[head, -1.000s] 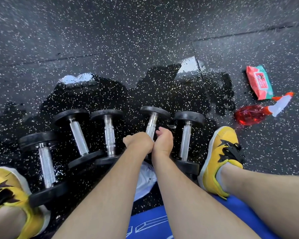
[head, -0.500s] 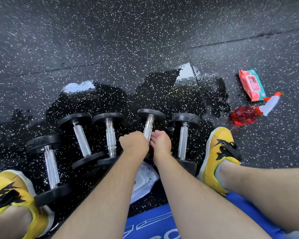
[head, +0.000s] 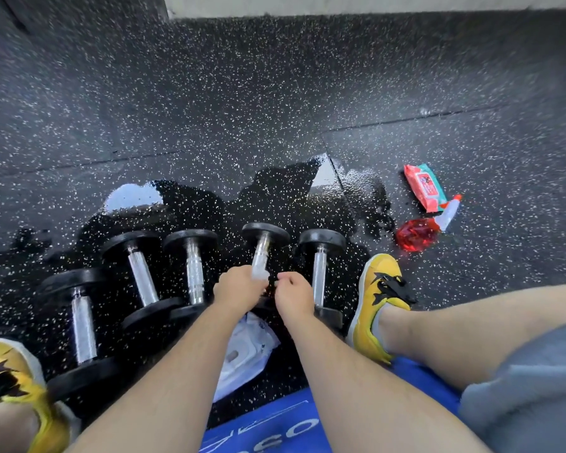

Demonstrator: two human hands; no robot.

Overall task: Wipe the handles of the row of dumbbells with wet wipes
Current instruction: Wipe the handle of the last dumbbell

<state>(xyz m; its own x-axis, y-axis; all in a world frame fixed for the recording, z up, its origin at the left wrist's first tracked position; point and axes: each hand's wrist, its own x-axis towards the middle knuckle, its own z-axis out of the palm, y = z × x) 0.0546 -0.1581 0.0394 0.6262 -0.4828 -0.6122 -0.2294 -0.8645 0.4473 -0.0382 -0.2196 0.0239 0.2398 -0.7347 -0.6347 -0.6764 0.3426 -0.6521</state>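
Note:
Five black dumbbells with chrome handles lie in a row on the wet floor. From the left, their handles are the first (head: 84, 328), second (head: 141, 279), third (head: 195, 276), fourth (head: 262, 246) and fifth (head: 319, 276). My left hand (head: 239, 289) is closed around the near part of the fourth handle, with a white wet wipe (head: 258, 273) showing at the fingers. My right hand (head: 293, 294) is curled just right of it, at the dumbbell's near end. What its fingers hold is hidden.
A white wipe pack (head: 245, 351) lies under my forearms. A red and teal wipe packet (head: 425, 188) and a red spray bottle (head: 419, 238) lie at the right. Yellow shoes (head: 379, 299) flank the row, over a blue mat (head: 275, 429). A puddle (head: 134, 197) spreads behind the dumbbells.
Both hands slid back along the fourth handle toward me, baring more chrome. My right hand came off the shaft to its near end. The view tilted up.

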